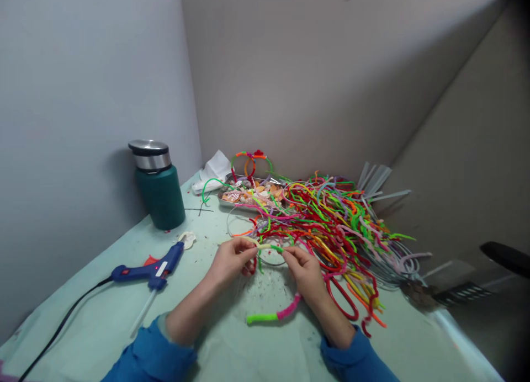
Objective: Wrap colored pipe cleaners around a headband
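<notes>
My left hand (234,260) pinches a pale yellow pipe cleaner (263,246) between thumb and fingers. My right hand (304,269) is closed on the green wrapped length beside it. Yellow and green meet in the short span between the hands, held just above the table. Below my right hand a curved wrapped band (265,317) shows, pink near the wrist and bright green at its end. Whether it joins the green length is hidden behind the hand. A bit of red pipe cleaner shows by my left fingertips.
A heap of coloured pipe cleaners (331,216) covers the right back, with red-handled scissors (343,299) beside it. Behind stands a metal tray (238,205) of small pieces. On the left are a blue glue gun (151,269) with a black cord and a green bottle (159,197).
</notes>
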`<action>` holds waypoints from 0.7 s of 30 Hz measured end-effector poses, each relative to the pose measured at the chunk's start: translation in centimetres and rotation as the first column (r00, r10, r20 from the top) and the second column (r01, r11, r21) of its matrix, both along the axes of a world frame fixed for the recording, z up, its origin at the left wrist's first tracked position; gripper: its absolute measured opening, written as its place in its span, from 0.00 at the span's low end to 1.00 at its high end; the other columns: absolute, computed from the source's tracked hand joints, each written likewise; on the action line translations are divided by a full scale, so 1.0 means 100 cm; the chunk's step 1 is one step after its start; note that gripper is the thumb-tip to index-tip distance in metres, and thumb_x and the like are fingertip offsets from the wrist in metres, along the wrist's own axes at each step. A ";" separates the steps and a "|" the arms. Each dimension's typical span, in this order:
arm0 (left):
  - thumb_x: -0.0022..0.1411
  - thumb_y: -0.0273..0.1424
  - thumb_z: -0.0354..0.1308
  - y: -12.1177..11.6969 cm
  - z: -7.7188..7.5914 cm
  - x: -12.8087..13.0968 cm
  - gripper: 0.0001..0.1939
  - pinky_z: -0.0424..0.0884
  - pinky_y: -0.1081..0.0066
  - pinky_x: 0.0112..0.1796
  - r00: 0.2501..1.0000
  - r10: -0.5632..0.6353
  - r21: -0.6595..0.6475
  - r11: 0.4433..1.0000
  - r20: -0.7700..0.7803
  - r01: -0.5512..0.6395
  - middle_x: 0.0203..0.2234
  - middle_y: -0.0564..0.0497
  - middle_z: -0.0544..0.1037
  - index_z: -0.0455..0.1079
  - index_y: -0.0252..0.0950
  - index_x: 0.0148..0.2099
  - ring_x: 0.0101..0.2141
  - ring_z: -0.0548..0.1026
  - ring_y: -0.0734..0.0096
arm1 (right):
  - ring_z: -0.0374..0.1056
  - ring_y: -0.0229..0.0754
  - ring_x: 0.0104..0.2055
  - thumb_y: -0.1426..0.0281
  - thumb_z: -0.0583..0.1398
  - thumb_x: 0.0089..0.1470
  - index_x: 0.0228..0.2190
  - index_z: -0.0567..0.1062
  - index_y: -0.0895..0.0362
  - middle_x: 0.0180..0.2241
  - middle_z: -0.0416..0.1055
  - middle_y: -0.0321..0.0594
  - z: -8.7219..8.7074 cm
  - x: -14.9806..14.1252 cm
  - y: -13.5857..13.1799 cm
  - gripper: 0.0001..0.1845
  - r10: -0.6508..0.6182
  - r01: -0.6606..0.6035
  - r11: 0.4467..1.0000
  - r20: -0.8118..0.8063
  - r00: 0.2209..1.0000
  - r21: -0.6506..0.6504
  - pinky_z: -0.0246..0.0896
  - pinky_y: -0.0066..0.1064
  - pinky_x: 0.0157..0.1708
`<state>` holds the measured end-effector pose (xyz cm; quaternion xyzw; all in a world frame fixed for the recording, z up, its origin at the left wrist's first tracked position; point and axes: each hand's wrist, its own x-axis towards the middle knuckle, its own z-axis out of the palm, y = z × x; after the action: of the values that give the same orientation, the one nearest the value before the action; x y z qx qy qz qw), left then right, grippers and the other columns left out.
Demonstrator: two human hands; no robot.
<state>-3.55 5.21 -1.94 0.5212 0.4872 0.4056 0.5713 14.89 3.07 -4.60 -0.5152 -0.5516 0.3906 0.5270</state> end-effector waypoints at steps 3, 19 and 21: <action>0.50 0.34 0.60 -0.003 0.002 0.001 0.10 0.63 0.76 0.19 0.974 0.122 0.234 0.969 -0.188 -0.076 0.23 0.53 0.72 0.67 0.35 0.34 0.18 0.69 0.75 | 0.48 0.32 0.17 0.62 0.58 0.51 0.30 0.74 0.60 0.16 0.54 0.29 -0.001 0.001 0.001 0.13 -0.002 0.002 1.000 -0.002 1.000 -0.019 0.40 0.25 0.16; 0.60 0.27 0.50 -0.009 0.000 -0.002 0.11 0.64 0.72 0.35 0.833 0.282 0.662 0.739 -0.475 0.127 0.31 0.46 0.74 0.74 0.35 0.38 0.33 0.71 0.68 | 0.46 0.32 0.17 0.60 0.58 0.50 0.28 0.73 0.59 0.15 0.51 0.28 0.001 -0.004 -0.004 0.14 0.032 -0.032 0.999 -0.021 0.999 0.008 0.40 0.25 0.17; 0.60 0.27 0.50 -0.009 0.001 -0.002 0.11 0.63 0.72 0.35 0.826 0.279 0.655 0.743 -0.491 0.139 0.31 0.46 0.74 0.74 0.35 0.37 0.33 0.71 0.68 | 0.47 0.32 0.17 0.60 0.58 0.50 0.29 0.74 0.59 0.15 0.52 0.28 0.002 -0.005 -0.005 0.14 0.033 -0.032 0.999 -0.013 0.999 0.019 0.40 0.25 0.17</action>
<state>-3.77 4.30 -1.84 0.7652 0.4750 0.4032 0.1620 14.43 2.56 -4.37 -0.4987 -0.5599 0.3975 0.5290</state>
